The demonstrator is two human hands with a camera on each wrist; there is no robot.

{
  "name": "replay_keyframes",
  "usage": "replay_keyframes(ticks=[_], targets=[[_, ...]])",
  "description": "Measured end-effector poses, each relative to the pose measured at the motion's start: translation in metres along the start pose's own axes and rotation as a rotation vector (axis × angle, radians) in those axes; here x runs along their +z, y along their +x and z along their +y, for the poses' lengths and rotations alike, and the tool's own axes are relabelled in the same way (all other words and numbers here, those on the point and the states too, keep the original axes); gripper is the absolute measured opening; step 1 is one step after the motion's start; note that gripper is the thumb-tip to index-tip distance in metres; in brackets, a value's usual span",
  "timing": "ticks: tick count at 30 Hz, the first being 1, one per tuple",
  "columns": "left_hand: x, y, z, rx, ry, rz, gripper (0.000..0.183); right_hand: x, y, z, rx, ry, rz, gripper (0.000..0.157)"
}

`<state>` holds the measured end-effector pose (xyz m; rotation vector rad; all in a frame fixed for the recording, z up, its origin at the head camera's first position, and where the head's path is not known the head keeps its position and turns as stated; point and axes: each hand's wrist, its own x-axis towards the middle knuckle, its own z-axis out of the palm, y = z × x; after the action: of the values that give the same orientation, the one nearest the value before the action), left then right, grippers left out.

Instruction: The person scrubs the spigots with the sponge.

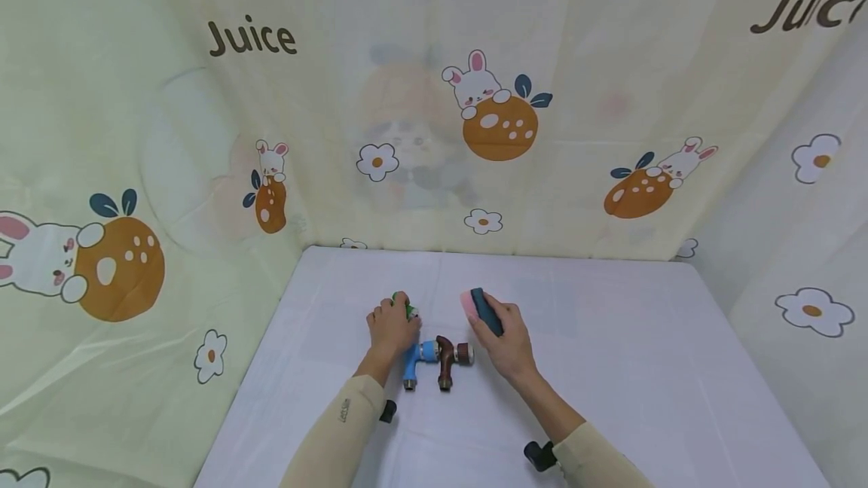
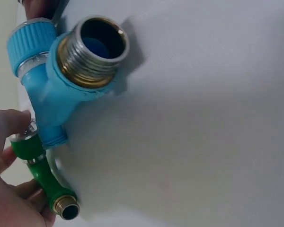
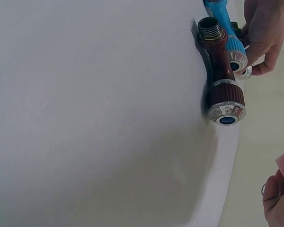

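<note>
My left hand (image 1: 393, 328) grips a green faucet (image 2: 46, 179), with thumb and fingers on both sides of it in the left wrist view; from the head most of it is hidden under the hand. Right by that hand lies a light blue faucet (image 1: 415, 358) with a threaded metal end. Beside it on the table is a dark brown faucet (image 1: 445, 360) with a ribbed, silver-tipped knob. To the right of these, my right hand (image 1: 510, 343) holds a sponge (image 1: 488, 313) with a pink layer and a dark teal layer, thumb on one side and fingers on the other.
A white-covered table (image 1: 610, 367) lies under the hands, its far edge against a cream curtain (image 1: 325, 96) printed with rabbits, oranges and flowers. Black camera mounts (image 1: 540, 456) sit at both wrists, by the light sleeves (image 1: 600, 458).
</note>
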<state>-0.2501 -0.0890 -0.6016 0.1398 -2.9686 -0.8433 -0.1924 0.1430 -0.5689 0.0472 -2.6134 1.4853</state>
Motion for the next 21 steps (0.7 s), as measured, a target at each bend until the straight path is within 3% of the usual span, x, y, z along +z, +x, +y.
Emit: replay_keyframes(ticks=[6,10,15,21], targets=[[-0.01,0.003,0.007,0.065,-0.092,0.103,0.053,0.0,0.0,0.002,0.002,-0.004,0.0,0.064],[-0.021,0.006,0.017,0.097,-0.191,0.135,0.076,0.0,0.0,0.003,-0.002,-0.004,0.004,0.064],[-0.033,0.003,0.029,0.172,-0.357,0.077,0.101,0.0,-0.001,0.001,-0.042,0.031,0.018,0.063],[-0.043,-0.007,0.039,0.337,-0.509,-0.039,0.096,0.0,-0.001,-0.003,-0.179,0.096,0.01,0.062]])
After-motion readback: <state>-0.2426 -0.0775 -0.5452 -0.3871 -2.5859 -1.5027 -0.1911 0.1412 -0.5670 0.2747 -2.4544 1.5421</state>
